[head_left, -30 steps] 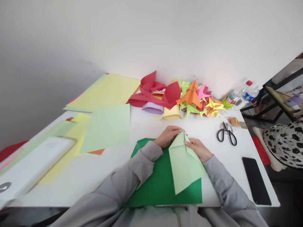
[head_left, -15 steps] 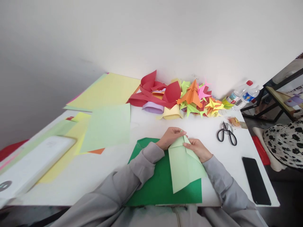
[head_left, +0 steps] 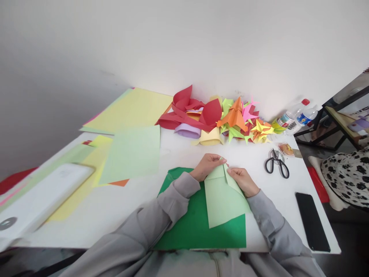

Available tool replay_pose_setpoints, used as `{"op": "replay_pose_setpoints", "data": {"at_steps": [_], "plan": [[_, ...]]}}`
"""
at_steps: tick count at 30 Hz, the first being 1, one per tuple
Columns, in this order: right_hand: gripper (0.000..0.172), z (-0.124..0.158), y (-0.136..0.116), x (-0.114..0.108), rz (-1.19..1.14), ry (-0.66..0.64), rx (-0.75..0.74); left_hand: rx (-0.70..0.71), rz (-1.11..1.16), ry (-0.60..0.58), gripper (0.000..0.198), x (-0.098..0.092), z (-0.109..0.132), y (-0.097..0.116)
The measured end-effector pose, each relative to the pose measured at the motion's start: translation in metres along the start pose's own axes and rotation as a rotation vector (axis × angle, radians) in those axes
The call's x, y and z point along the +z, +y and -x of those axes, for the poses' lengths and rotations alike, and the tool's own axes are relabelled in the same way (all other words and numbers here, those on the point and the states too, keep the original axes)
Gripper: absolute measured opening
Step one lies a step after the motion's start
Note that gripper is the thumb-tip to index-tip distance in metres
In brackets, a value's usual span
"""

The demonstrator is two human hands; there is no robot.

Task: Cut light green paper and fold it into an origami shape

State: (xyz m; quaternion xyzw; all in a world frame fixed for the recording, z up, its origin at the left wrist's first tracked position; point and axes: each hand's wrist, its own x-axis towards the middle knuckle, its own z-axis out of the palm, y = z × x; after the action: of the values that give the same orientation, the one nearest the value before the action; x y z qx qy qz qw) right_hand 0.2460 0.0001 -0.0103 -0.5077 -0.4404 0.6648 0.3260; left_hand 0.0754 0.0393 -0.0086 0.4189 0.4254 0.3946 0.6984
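Note:
A pale green sheet of paper (head_left: 223, 200), folded near its top, is held up above a dark green sheet (head_left: 198, 227) on the white table. My left hand (head_left: 208, 166) pinches the paper at its upper peak. On the other side, my right hand (head_left: 243, 180) grips the folded right edge between thumb and fingers. Creases run across the top and down the middle. The lower part of the pale paper hangs loose over the dark green sheet, and my fingers partly cover the tip.
Black-handled scissors (head_left: 276, 163) and a phone (head_left: 312, 221) lie to the right. Folded paper stars (head_left: 261, 130) and red paper shapes (head_left: 184, 111) line the wall beside bottles (head_left: 291, 115). At left are paper sheets (head_left: 132, 154) and a white device (head_left: 49, 200). Someone in patterned clothing (head_left: 343, 173) sits at right.
My right hand has shifted slightly right and up along the folded edge. The paper's lower corner has lifted a little. My left hand keeps its pinch at the top.

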Motion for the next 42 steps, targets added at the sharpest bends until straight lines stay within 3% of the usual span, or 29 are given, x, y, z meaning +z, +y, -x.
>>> {"op": "replay_pose_setpoints", "data": {"at_steps": [9, 18, 24, 42], "plan": [[0.041, -0.0038, 0.0034, -0.0026, 0.008, -0.009, -0.032, 0.012, 0.142, -0.027, 0.028, 0.0, -0.0008, -0.0022], [0.041, -0.0037, 0.0029, -0.0018, 0.003, -0.01, -0.012, -0.016, 0.205, 0.025, 0.023, 0.0032, 0.0002, 0.0019], [0.042, -0.0035, 0.0026, -0.0013, 0.0, -0.003, -0.013, -0.067, 0.238, 0.029, 0.038, 0.0039, 0.0003, 0.0023], [0.034, -0.0034, -0.0008, 0.0023, -0.056, 0.046, -0.07, 0.069, 0.064, 0.075, 0.023, -0.0006, -0.0065, -0.0052]]}}
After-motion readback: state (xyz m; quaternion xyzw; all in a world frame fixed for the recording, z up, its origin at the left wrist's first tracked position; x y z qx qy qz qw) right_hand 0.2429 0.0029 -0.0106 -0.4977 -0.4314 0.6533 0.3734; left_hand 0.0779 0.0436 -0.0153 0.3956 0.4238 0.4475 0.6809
